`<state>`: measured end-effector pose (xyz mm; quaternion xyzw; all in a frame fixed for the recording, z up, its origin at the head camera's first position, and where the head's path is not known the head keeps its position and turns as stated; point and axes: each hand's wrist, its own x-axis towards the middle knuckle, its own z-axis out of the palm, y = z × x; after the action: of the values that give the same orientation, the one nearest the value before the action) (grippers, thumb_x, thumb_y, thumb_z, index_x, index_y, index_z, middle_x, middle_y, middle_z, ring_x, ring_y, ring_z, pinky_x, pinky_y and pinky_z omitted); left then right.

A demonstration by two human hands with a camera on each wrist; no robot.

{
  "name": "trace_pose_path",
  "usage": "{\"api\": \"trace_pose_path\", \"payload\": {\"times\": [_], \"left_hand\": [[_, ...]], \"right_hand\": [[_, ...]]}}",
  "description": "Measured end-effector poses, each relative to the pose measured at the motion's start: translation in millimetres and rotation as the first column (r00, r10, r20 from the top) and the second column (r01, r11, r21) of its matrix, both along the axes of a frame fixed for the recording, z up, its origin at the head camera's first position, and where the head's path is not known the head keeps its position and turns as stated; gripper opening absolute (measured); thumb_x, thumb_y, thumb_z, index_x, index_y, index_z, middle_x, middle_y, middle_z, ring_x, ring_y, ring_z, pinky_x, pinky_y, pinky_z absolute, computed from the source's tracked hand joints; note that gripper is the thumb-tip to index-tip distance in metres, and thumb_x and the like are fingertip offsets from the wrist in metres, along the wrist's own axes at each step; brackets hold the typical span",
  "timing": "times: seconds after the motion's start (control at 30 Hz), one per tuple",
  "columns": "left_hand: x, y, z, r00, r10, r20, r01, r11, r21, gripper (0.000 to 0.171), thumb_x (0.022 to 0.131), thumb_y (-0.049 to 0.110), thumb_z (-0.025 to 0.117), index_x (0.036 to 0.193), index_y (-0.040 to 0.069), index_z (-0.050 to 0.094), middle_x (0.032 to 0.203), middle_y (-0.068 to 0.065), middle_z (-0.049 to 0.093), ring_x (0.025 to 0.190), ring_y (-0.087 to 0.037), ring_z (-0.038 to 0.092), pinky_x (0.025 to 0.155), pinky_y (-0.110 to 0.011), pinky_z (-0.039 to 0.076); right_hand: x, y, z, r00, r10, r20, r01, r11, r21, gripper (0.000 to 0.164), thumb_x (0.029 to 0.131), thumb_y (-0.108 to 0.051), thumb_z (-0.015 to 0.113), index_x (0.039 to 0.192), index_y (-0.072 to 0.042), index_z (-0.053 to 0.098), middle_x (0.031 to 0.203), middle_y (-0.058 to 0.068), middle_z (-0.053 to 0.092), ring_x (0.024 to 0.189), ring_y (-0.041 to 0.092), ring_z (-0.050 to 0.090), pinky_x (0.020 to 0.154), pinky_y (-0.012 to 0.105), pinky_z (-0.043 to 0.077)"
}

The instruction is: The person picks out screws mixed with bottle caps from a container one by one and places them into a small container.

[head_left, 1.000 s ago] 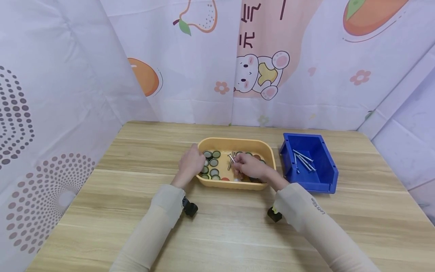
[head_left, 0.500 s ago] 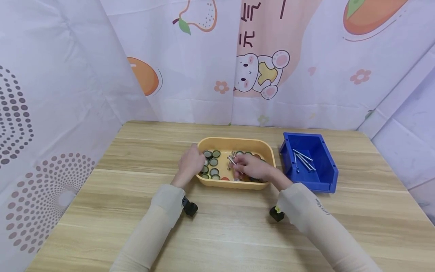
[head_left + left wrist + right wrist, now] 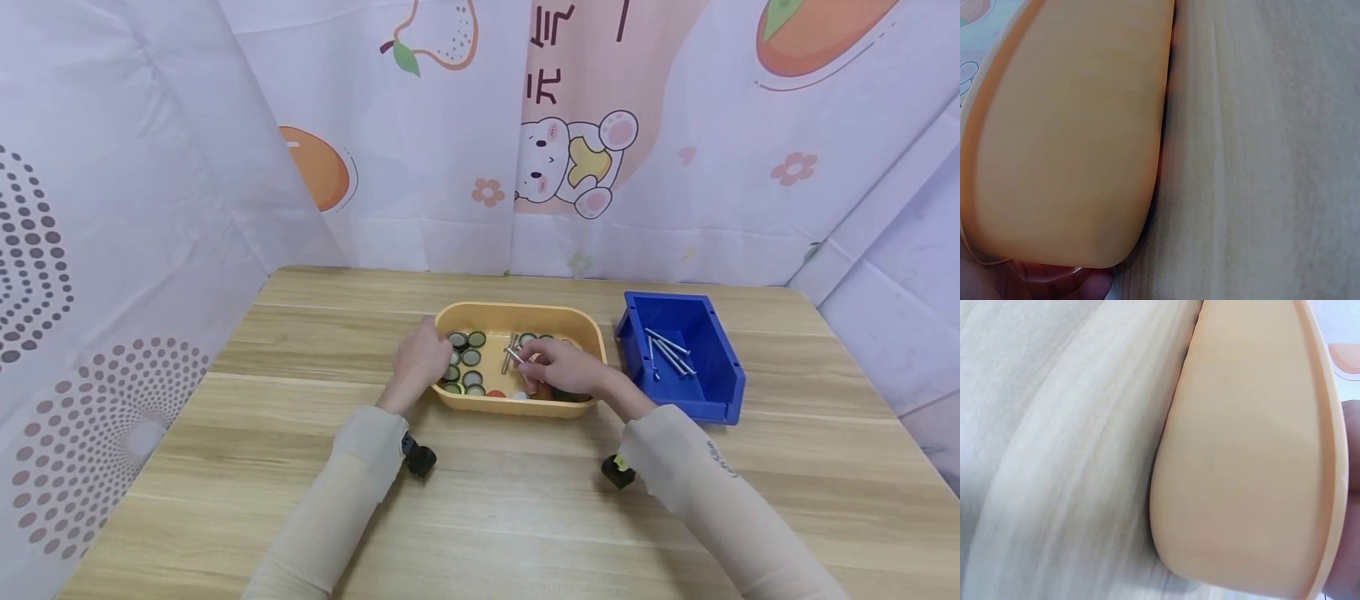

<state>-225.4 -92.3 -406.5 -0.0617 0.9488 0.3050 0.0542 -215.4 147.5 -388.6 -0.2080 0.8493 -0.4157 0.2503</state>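
Note:
In the head view a shallow yellow tray [image 3: 517,408] holds several crimped bottle caps [image 3: 471,357], mostly at its left and right ends. Silver bolts [image 3: 507,364] lie near its middle. At the tray's left end my left hand [image 3: 422,354] grips the rim; in the left wrist view its fingers [image 3: 1054,284] curl by the tray's end wall. My right hand [image 3: 562,367] reaches over the tray's right half, thumb and fingertips pinching one bolt [image 3: 514,356]. It covers part of the caps there. The right wrist view shows mainly the tray's outer wall [image 3: 1247,456].
To the right of the tray stands a blue open-front bin [image 3: 697,411] with several long bolts [image 3: 673,358] inside. Both sit on a wood-grain table [image 3: 495,508]. A printed curtain [image 3: 420,167] hangs behind the table's back edge.
My right hand has shifted slightly within the tray, the pinched bolt tilting a little, and the right forearm has moved slightly to the right. The left hand keeps its place on the rim.

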Motion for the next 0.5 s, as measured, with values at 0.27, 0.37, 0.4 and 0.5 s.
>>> {"api": "trace_pose_path", "payload": {"times": [0.27,0.37,0.4,0.5], "left_hand": [[1.3,0,2.0,1.0,0.0,0.01,0.0,1.0,0.01,0.039,0.096,0.023,0.042,0.129,0.005,0.048,0.097,-0.011,0.063,0.084,-0.028,0.06,0.069,-0.038,0.043],[1.1,0,2.0,1.0,-0.003,0.012,0.003,1.0,0.005,0.038,0.096,0.023,0.042,0.128,0.005,0.049,0.096,-0.011,0.062,0.083,-0.027,0.06,0.068,-0.037,0.042],[1.0,0,2.0,1.0,-0.005,0.011,0.005,1.0,0.004,0.038,0.096,0.023,0.042,0.128,0.005,0.049,0.096,-0.011,0.062,0.083,-0.027,0.06,0.067,-0.036,0.042],[1.0,0,2.1,1.0,-0.009,0.01,0.009,1.0,0.004,0.039,0.095,0.023,0.042,0.129,0.004,0.048,0.096,-0.011,0.062,0.082,-0.027,0.06,0.066,-0.036,0.043]], "right_hand": [[0.7,5,6.8,0.999,0.003,-0.053,-0.002,1.0,0.023,0.021,0.099,-0.013,0.056,0.111,0.003,0.061,0.075,0.012,0.065,0.06,0.017,0.059,0.062,0.033,0.053],[0.9,7,10.0,0.997,-0.002,-0.074,0.005,0.999,0.04,0.021,0.099,-0.015,0.056,0.111,0.001,0.061,0.075,0.012,0.066,0.061,0.021,0.06,0.064,0.036,0.054],[1.0,8,10.7,0.997,-0.001,-0.083,0.005,0.999,0.044,0.021,0.099,-0.016,0.056,0.112,0.001,0.061,0.075,0.012,0.066,0.061,0.023,0.06,0.064,0.037,0.054],[1.5,11,13.1,0.995,0.0,-0.097,0.004,0.999,0.046,0.023,0.099,-0.016,0.056,0.114,0.001,0.06,0.075,0.013,0.066,0.061,0.024,0.061,0.064,0.038,0.053]]}}
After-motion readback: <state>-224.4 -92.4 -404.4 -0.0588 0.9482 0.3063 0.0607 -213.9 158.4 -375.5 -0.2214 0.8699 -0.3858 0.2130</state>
